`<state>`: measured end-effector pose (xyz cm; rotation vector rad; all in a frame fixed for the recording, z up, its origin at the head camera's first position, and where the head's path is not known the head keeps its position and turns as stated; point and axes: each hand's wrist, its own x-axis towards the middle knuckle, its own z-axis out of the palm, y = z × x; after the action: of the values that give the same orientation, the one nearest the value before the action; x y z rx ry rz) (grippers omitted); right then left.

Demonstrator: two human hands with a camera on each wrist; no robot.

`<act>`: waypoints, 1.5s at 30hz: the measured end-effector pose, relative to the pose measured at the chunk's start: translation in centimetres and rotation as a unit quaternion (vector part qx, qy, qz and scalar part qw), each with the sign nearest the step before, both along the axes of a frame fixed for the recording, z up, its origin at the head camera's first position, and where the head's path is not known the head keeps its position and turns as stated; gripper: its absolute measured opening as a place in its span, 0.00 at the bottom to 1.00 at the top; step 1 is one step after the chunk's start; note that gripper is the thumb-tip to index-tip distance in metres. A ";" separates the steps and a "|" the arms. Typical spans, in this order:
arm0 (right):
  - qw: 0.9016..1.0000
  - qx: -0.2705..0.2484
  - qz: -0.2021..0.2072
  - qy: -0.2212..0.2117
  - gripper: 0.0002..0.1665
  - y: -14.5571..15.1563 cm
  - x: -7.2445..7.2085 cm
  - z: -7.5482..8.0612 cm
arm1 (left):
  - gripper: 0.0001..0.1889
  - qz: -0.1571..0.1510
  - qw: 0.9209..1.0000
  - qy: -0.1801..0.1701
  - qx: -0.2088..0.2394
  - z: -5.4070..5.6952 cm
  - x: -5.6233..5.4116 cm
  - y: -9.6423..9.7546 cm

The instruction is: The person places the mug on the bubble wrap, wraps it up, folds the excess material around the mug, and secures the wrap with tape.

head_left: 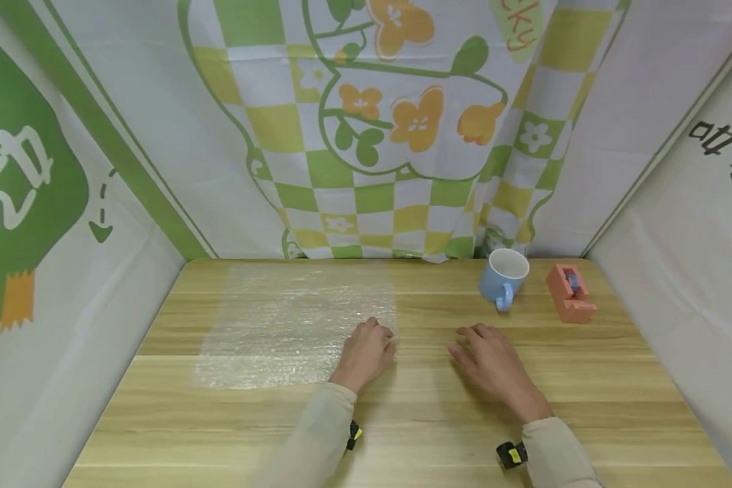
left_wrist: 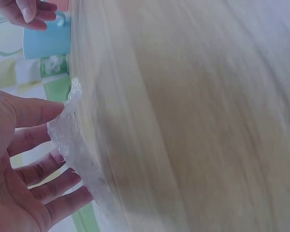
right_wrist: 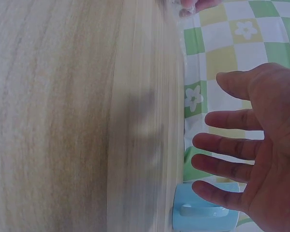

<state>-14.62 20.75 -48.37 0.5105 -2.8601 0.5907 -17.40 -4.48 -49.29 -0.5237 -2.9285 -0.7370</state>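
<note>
A sheet of clear bubble wrap point(head_left: 274, 325) lies flat over the left half of the wooden table. My left hand point(head_left: 364, 351) is at its right edge, and in the left wrist view thumb and fingers pinch a slightly raised strip of the wrap point(left_wrist: 70, 135). To the right, my right hand point(head_left: 494, 362) hovers over bare wood with fingers spread and nothing in them, as the right wrist view shows. Beyond that hand stands a light blue mug point(head_left: 494, 281), upright, its handle toward me.
A coral tape dispenser point(head_left: 573, 308) sits right of the mug near the table's back right corner. Patterned green and yellow cloth point(head_left: 378, 203) hangs behind the table point(head_left: 433, 434), and white fabric walls close in both sides.
</note>
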 end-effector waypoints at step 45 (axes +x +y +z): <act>1.000 -0.002 -0.003 -0.008 0.22 -0.1 0.0 0.0 | 0.14 -0.058 0.998 -0.026 -0.014 0.5 1.3 5.3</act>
<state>-14.62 20.67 -48.37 0.4993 -2.8738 0.6020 -16.12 0.79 -48.82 -0.6927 -2.9820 -0.7337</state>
